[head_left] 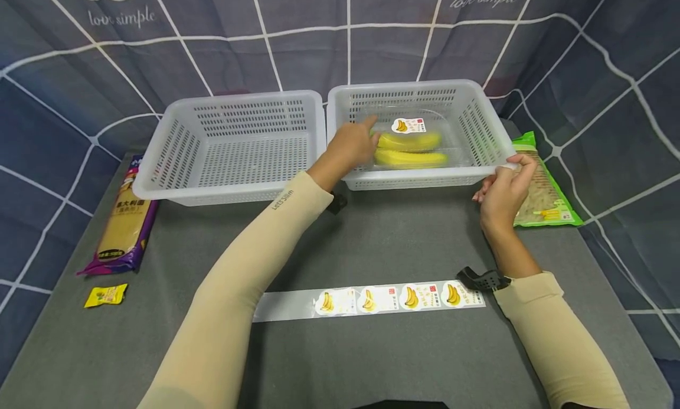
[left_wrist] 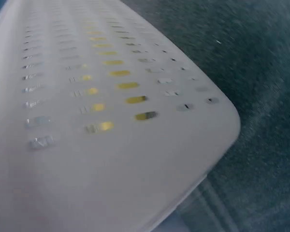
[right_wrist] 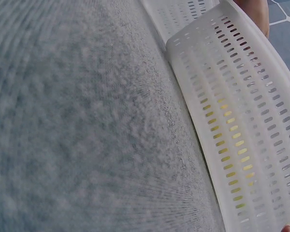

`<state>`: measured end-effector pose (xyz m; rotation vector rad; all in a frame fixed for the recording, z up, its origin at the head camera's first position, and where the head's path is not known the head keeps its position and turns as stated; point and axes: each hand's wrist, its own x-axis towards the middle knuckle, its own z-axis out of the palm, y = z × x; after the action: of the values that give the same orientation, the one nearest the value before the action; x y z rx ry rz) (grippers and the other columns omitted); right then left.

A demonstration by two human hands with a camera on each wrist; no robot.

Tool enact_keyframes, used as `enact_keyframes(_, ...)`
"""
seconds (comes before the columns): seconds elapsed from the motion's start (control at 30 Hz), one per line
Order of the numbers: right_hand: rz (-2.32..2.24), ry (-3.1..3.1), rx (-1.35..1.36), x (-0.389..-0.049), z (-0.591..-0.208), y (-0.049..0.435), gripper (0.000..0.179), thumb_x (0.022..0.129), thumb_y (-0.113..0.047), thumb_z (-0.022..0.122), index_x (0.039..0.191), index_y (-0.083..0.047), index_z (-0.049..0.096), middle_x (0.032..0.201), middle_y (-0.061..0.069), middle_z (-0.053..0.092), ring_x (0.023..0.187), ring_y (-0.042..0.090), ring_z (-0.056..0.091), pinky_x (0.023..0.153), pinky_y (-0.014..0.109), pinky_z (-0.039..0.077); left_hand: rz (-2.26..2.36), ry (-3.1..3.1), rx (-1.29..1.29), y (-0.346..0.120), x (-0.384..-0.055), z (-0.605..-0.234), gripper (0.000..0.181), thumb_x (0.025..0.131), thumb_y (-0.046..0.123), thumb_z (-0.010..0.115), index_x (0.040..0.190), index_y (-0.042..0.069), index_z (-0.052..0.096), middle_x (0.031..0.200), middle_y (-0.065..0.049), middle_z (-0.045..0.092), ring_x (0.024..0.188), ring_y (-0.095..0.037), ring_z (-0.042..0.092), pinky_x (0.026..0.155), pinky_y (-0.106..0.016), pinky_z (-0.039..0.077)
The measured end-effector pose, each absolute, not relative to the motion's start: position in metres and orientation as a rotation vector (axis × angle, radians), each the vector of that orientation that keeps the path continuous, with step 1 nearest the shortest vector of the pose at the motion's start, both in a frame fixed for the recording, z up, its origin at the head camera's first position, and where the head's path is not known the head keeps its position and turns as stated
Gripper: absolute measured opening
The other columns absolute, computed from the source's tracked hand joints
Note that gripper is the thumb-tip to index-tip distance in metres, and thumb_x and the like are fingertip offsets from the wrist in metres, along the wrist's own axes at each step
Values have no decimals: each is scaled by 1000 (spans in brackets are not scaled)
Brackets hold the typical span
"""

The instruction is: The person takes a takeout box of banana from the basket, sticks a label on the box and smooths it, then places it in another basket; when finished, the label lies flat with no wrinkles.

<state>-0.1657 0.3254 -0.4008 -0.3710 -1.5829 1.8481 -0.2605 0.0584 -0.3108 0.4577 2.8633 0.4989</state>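
A clear plastic box (head_left: 457, 140) with two yellow bananas (head_left: 411, 159) and a white banana label (head_left: 408, 125) on its lid lies inside the right white basket (head_left: 409, 181). Over the basket's left part, my left hand (head_left: 347, 146) reaches to the box's left end, index finger and thumb extended at it. My right hand (head_left: 507, 187) grips that basket's front right corner, thumb on top of the rim. Yellow shows through the basket's slots (right_wrist: 229, 164) in the right wrist view; the left wrist view faces its slotted wall (left_wrist: 87, 169).
Another white basket (head_left: 228, 193) stands to the left. A label strip (head_left: 372, 301) with banana stickers lies in front. At left are a purple noodle pack (head_left: 124, 220) and a small yellow packet (head_left: 106, 295); a green-edged bag (head_left: 547, 190) lies at right.
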Motion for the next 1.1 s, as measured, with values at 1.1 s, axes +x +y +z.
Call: enact_keyframes(1.1, 1213, -1803, -399, -143, -381, 309, 17, 92, -2, 48, 94, -13, 62, 48, -12, 28, 41, -6, 19, 44, 15, 14, 809, 3430, 1001, -96, -125, -317, 30, 97, 19, 68, 123, 4, 72, 101, -13, 71, 98, -35, 60, 86, -50, 48)
